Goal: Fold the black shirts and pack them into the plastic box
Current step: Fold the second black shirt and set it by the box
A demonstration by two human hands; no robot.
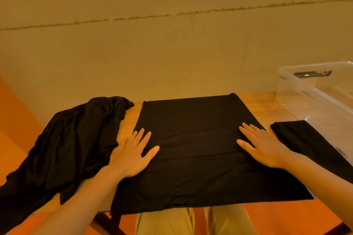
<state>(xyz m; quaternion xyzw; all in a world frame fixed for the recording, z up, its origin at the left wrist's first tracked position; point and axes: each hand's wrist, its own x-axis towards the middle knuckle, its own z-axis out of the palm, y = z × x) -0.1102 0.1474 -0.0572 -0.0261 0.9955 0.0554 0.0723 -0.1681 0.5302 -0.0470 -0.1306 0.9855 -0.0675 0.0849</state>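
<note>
Spread black shirt (pixel 193 139) is pressed flat by left hand (pixel 129 156) and right hand (pixel 267 149); fingers straight, nothing gripped; plastic box (pixel 315 101) far right.

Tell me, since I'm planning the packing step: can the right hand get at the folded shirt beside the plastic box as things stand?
Probably yes. The right hand lies flat on the spread shirt, and the folded shirt sits just to its right, uncovered, with only bare table between them.

No text, label, brand, number or sign can be read.
</note>
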